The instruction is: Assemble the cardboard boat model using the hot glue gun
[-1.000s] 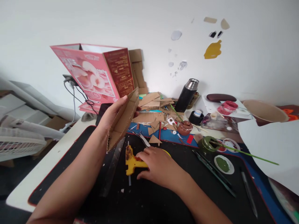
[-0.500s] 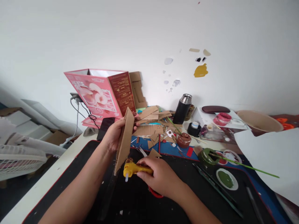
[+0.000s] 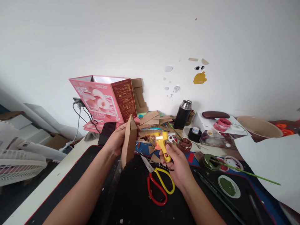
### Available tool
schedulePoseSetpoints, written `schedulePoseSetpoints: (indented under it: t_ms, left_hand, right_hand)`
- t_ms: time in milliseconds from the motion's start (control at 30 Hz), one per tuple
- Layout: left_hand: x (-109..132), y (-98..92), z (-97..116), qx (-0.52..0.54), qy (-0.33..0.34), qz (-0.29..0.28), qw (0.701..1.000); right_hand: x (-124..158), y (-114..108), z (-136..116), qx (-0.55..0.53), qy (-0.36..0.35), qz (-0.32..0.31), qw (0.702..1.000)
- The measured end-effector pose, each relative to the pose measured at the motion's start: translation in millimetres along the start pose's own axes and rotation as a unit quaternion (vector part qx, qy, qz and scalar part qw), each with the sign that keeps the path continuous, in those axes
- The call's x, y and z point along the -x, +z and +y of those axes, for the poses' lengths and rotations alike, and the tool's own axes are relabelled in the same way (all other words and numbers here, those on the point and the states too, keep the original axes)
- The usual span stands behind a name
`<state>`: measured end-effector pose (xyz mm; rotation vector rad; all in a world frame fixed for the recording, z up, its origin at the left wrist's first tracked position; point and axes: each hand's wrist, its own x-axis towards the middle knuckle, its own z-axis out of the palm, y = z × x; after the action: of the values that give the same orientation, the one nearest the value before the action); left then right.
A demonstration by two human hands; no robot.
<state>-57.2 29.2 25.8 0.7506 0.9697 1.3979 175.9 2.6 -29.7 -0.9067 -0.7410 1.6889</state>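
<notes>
My left hand (image 3: pixel 118 137) is closed around a folded piece of brown cardboard (image 3: pixel 129 142), held upright above the black mat (image 3: pixel 133 200). In my right hand (image 3: pixel 177 162) is a yellow hot glue gun (image 3: pixel 161 144), gripped by its handle. Its dark, stained nozzle points left toward the cardboard; whether the tip touches it I cannot tell. Below the glue gun lie scissors (image 3: pixel 156 184) with one red and one yellow handle, on the mat. The fingertips of my left hand are partly hidden behind the cardboard.
Cardboard scraps (image 3: pixel 150 118) are heaped behind my hands. A pink box (image 3: pixel 100 100) and a phone (image 3: pixel 106 132) are at the left. To the right are a black thermos (image 3: pixel 182 115), a brown paint jar (image 3: pixel 185 145), a green paint jar (image 3: pixel 209 162) and a dish of green paint (image 3: pixel 229 186).
The glue gun has been raised and turned, so its nozzle now points left at the cardboard. The scissors have come into fuller view. My left hand still holds the cardboard.
</notes>
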Motion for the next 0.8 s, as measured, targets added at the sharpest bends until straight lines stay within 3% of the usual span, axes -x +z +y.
schedulePoseSetpoints:
  t_ms: [200,300,433,567,667,800]
  left_hand:
    - [-0.7,0.9,-3.9,0.011,-0.002,-0.007,1.000]
    - [0.1,-1.9,2.5,0.028,0.010,-0.002,1.000]
    - [0.5,-8.7,16.5,0.078,0.057,0.048,0.994]
    - [-1.8,-14.4,23.7,0.091,0.047,0.055,0.993]
    - [-5.1,-16.4,19.7,0.085,0.037,0.053,0.994]
    - [-12.8,-19.0,4.0,0.104,0.079,0.026,0.991]
  right_hand:
    - [5.7,2.4,-7.2,-0.090,0.037,-0.038,0.995]
    - [6.5,2.4,-8.2,-0.122,0.039,-0.051,0.990]
    - [5.2,0.6,-8.8,-0.148,0.026,-0.055,0.987]
    - [2.4,-0.9,-9.4,-0.157,0.033,-0.042,0.986]
    - [1.6,-2.5,-11.5,-0.160,0.027,-0.049,0.986]
    - [2.9,-4.9,-15.1,-0.123,0.036,-0.121,0.984]
